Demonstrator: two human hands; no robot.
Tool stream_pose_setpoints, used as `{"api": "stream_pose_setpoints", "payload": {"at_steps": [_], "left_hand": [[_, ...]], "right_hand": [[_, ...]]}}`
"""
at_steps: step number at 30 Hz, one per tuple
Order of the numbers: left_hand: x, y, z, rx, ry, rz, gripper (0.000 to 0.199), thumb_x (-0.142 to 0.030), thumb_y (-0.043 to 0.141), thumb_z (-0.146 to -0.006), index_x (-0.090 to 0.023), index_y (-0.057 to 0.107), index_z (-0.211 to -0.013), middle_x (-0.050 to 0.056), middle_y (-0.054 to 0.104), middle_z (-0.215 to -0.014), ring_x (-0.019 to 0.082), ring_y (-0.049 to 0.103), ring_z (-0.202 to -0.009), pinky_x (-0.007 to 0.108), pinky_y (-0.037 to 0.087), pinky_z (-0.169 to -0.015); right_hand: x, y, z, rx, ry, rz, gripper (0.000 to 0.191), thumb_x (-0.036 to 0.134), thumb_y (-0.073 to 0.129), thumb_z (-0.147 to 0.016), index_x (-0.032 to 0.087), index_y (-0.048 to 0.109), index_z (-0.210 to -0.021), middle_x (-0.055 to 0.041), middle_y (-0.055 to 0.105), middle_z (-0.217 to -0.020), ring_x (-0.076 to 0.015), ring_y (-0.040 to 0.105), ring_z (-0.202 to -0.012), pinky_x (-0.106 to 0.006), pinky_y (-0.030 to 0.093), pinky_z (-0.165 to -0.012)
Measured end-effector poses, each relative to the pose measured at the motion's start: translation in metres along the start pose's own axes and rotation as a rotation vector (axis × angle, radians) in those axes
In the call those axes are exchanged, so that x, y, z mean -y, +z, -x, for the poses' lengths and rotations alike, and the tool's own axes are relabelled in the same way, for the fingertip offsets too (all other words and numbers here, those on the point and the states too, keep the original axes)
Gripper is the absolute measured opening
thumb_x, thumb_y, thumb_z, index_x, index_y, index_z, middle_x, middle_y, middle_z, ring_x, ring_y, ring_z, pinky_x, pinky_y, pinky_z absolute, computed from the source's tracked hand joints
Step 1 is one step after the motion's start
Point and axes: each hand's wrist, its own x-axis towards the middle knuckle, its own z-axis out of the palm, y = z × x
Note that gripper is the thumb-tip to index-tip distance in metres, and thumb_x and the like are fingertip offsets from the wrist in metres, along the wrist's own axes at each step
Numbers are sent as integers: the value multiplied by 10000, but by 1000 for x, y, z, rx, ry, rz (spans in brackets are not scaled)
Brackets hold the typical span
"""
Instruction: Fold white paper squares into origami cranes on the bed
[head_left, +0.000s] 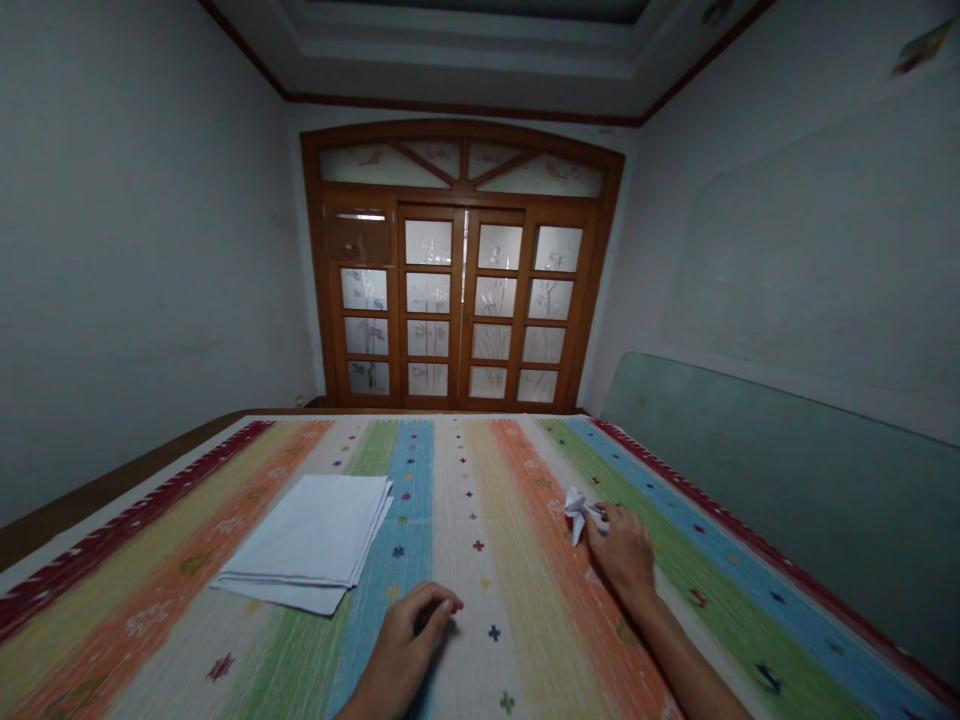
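Note:
A folded white paper figure (576,508) with pointed parts is over the orange stripe of the cloth, right of centre. My right hand (621,548) pinches its right side between the fingertips. Near the front middle, my left hand (411,632) rests over the blue and white stripes, fingers curled and thumb close to the forefinger, with nothing visible in it. A loose stack of white paper sheets (307,530) lies to the left, beyond my left hand, its edges slightly fanned.
The striped, patterned cloth (457,500) covers a table with a brown edge (97,478) at the left. A pale green panel (787,450) stands along the right side. Wooden glazed doors (465,300) are beyond the far edge.

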Motion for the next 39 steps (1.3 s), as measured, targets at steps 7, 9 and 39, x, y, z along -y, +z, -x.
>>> {"api": "stream_pose_setpoints", "payload": {"at_steps": [7, 9, 39], "left_hand": [[2, 0, 0, -12, 7, -4, 389, -514, 529, -922, -185, 733, -877, 77, 728, -882, 250, 654, -842, 328, 470, -771], [3, 0, 0, -10, 8, 3, 392, -515, 528, -926, -184, 733, -885, 78, 730, -887, 251, 657, -846, 328, 473, -773], [28, -90, -28, -281, 15, -1116, 375, -266, 553, -923, -189, 666, -1273, 150, 631, -1353, 366, 498, -1321, 516, 394, -1095]], "right_hand": [[-3, 8, 0, -34, -12, -24, 295, 272, 535, -878, 149, 662, -1114, -147, 688, -1042, -307, 614, -943, -386, 462, -812], [-2, 9, 1, -49, -10, -31, 322, 230, 523, -849, 151, 647, -1136, -150, 674, -1063, -307, 605, -957, -391, 466, -818], [109, -50, 60, 703, -559, -559, 656, 476, 574, -939, 191, 439, -1514, -142, 423, -1575, -319, 381, -1456, -508, 303, -1212]]}}
